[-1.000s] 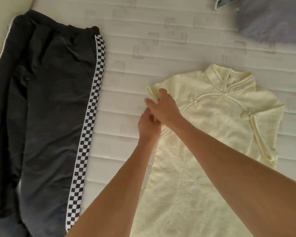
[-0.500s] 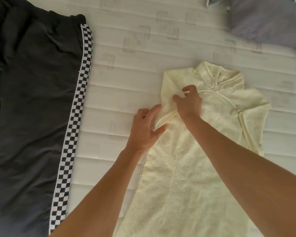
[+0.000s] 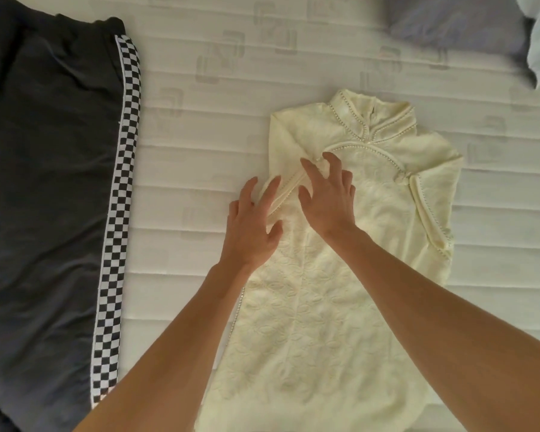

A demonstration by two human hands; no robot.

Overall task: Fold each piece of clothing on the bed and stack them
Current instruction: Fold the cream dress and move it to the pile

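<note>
Both hands (image 3: 290, 210) rest flat, fingers spread, on embossed cream dress (image 3: 325, 322).

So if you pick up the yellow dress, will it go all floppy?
Probably yes: the dress lies flat and its sleeve already folds over softly. It looks light. The bead trim might snag, so lift gently.

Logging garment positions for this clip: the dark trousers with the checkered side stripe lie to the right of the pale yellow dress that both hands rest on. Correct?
Not quite. In the head view the dark trousers lie left of the pale yellow dress. The left hand and right hand do rest on it.
</note>
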